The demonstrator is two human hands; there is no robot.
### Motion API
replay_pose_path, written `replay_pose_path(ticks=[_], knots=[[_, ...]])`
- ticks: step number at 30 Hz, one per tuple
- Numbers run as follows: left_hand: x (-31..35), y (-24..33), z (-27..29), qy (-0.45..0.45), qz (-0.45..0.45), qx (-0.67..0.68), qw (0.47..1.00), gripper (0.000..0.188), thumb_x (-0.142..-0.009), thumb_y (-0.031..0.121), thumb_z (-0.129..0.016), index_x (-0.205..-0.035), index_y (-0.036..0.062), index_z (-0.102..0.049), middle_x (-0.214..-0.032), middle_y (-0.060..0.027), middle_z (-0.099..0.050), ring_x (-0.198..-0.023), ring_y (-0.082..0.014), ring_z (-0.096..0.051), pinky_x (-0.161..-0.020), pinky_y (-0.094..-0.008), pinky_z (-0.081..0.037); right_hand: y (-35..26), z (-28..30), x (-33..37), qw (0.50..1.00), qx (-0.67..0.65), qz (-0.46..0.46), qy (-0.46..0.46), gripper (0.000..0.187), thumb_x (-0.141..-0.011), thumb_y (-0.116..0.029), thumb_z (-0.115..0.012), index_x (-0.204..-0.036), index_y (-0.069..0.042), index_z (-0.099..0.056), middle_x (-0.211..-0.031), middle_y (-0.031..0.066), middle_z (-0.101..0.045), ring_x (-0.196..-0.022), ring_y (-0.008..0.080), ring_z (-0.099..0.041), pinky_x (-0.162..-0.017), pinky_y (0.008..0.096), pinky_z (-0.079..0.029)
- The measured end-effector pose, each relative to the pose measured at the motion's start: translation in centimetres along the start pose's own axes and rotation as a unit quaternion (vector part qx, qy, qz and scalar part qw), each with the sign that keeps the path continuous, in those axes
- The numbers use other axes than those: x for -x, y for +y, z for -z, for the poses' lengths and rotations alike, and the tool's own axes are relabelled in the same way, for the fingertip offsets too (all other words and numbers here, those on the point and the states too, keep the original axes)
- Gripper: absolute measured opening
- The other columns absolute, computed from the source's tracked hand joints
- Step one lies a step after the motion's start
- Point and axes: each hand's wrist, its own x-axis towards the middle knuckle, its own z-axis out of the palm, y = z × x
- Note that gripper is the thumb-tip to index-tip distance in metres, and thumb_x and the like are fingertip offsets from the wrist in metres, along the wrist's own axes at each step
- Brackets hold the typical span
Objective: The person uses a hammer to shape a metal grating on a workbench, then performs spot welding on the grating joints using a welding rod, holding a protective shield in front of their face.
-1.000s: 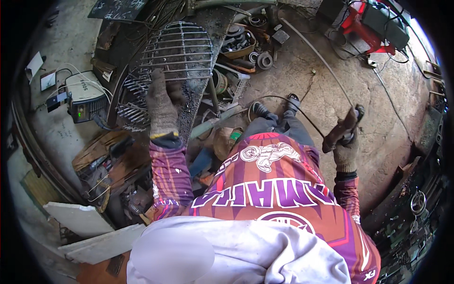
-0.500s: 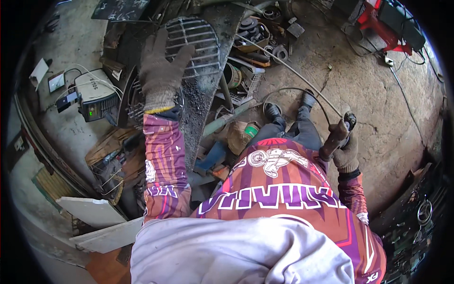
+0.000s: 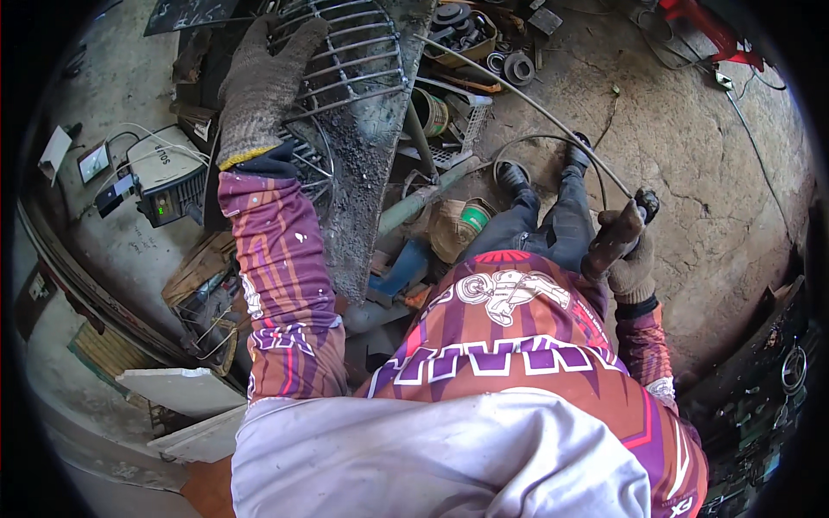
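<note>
My left hand (image 3: 263,95), in a grey-brown knit glove with a yellow cuff edge, is on the left side of a round metal grate (image 3: 358,65). Its thumb lies across the bars, apart from the fingers; part of the grip is hidden. Below it, another barred metal piece (image 3: 315,164) shows beside my wrist. Close to my body on the right, my gloved right hand (image 3: 630,259) is closed around what looks like a welding electrode holder (image 3: 646,203). A long thin rod (image 3: 527,99) extends from it up and left toward the bench.
The dark bench (image 3: 367,155) carries gritty black residue. Left of it stands a grey welding machine (image 3: 168,177) with cables. Under and beyond the bench lie a box of metal rings (image 3: 458,39), a bucket (image 3: 429,112) and a pipe (image 3: 423,203). A cable (image 3: 540,136) loops near my feet.
My left hand and the grate have shifted together up and slightly left, and the grate is turned a little. The view has tilted slightly; my right hand keeps its hold.
</note>
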Motion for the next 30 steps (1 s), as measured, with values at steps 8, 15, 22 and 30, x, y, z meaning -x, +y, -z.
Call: replay_pose_path(ticks=[8,15,22,30], knots=[[0.2,0.5,-0.2,-0.002,0.005,-0.060,0.998,0.120,-0.060,0.078,-0.075,-0.150,0.0092,-0.035,-0.143,-0.0241,-0.049,-0.129,-0.0368,-0.052,-0.108,-0.0439,-0.041,0.3,-0.3,-0.1,0.997,0.063,-0.025,-0.019,0.051,-0.079,-0.018,-0.079,-0.122,-0.001,-0.058,-0.111,0.0092,-0.067,-0.100,0.0172,-0.064,-0.087,0.0308,-0.051],[0.8,3.0,0.5,-0.060,0.019,-0.082,0.995,0.125,-0.059,0.071,-0.081,-0.149,0.0000,-0.032,-0.143,-0.0267,-0.046,-0.129,-0.0366,-0.052,-0.107,-0.0446,-0.043,0.4,-0.5,-0.6,0.997,0.068,0.029,0.017,0.041,-0.076,-0.012,-0.079,-0.113,-0.004,-0.062,-0.087,-0.0009,-0.063,-0.075,0.0096,-0.060,-0.069,0.0259,-0.049],[0.4,4.1,0.4,-0.061,0.046,-0.146,0.986,0.128,-0.059,0.068,-0.082,-0.151,-0.0027,-0.026,-0.148,-0.0269,-0.039,-0.136,-0.0370,-0.044,-0.112,-0.0451,-0.038,-0.5,0.2,-1.2,0.998,0.050,-0.034,-0.027,0.056,-0.078,-0.018,-0.081,-0.126,-0.002,-0.056,-0.114,0.0086,-0.066,-0.101,0.0165,-0.063,-0.088,0.0312,-0.050],[0.4,4.3,0.8,-0.067,0.046,-0.138,0.987,0.130,-0.058,0.068,-0.083,-0.151,-0.0022,-0.025,-0.149,-0.0272,-0.038,-0.138,-0.0379,-0.042,-0.113,-0.0471,-0.037,0.3,0.3,-1.3,0.998,0.064,0.002,-0.022,0.057,-0.075,-0.020,-0.081,-0.123,-0.002,-0.056,-0.109,0.0086,-0.066,-0.098,0.0172,-0.063,-0.086,0.0326,-0.051]])
